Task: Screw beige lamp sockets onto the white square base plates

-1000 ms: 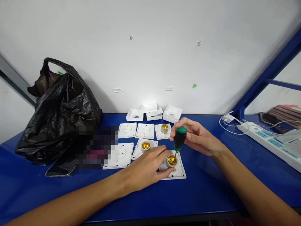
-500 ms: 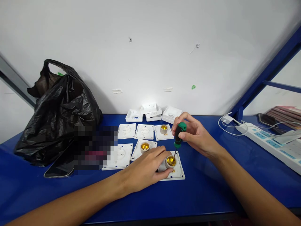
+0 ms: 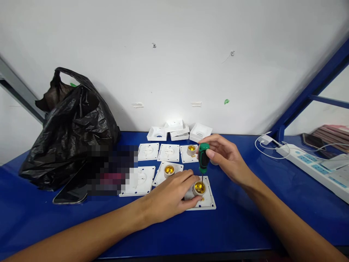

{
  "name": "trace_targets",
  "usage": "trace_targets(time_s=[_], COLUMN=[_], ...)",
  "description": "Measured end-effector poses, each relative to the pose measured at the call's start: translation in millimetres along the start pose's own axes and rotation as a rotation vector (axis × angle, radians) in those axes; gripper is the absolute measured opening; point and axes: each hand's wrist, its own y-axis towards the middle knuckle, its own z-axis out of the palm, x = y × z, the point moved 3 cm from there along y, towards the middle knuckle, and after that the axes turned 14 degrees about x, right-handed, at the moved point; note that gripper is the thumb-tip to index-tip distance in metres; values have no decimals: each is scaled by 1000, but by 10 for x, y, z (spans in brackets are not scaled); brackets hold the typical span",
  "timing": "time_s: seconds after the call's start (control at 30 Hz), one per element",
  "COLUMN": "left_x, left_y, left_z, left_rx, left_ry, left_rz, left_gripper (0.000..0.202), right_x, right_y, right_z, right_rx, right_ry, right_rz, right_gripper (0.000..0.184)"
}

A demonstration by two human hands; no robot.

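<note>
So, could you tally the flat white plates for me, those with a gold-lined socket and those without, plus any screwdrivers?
Flat white plates with a gold-lined socket: 3
Socketless flat plates: 3
Screwdriver: 1
Total: 7

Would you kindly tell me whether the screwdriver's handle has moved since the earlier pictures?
Yes: against the right-hand green wall mark, the screwdriver's handle has swung left, standing nearer upright.
</note>
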Motion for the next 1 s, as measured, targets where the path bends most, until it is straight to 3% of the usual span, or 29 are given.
trace_targets(time_s=[0.43, 0.73, 0.87, 1.0], left_x=[-11, -8, -10, -5], left_y=[1, 7, 2, 1], left_z=[-11, -5, -11, -11], left_rx=[27, 43, 43, 39], left_ry=[4, 13, 9, 7], left_rz=[-3, -19, -22, -14], left_gripper=[27, 31, 32, 31], right_x=[-56, 40, 117, 143], right_y=[0, 14, -36, -58], right_z=[-59, -66, -17, 23], right_rx=[30, -172, -179, -123], right_ry=[106, -162, -322, -313], right_rz=[2, -146, -208, -222], right_gripper=[24, 35, 37, 34])
